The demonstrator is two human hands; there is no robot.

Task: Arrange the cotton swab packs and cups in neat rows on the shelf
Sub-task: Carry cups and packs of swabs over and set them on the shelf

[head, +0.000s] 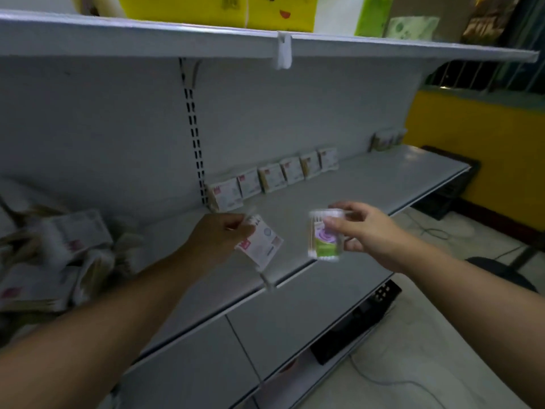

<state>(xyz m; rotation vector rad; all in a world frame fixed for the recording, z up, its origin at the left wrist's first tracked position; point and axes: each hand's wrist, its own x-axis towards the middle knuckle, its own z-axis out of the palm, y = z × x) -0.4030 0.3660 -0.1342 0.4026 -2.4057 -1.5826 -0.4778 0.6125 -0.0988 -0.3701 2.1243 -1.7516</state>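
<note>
My left hand (219, 236) pinches a flat white cotton swab pack (261, 242) with a red logo, held tilted above the front of the grey shelf (383, 178). My right hand (358, 228) grips a clear cotton swab cup (324, 236) with a purple and green label, just right of the pack. Both are blurred. Several swab packs (274, 177) stand in a row along the shelf's back wall. A few more packs (386, 140) stand at the far right end of that wall.
A loose heap of swab packs (62, 255) lies on the shelf at the left. The upper shelf (265, 42) carries yellow and green tissue packages. A slotted upright (194, 128) runs down the back panel. Cables and a black object lie on the floor at the right.
</note>
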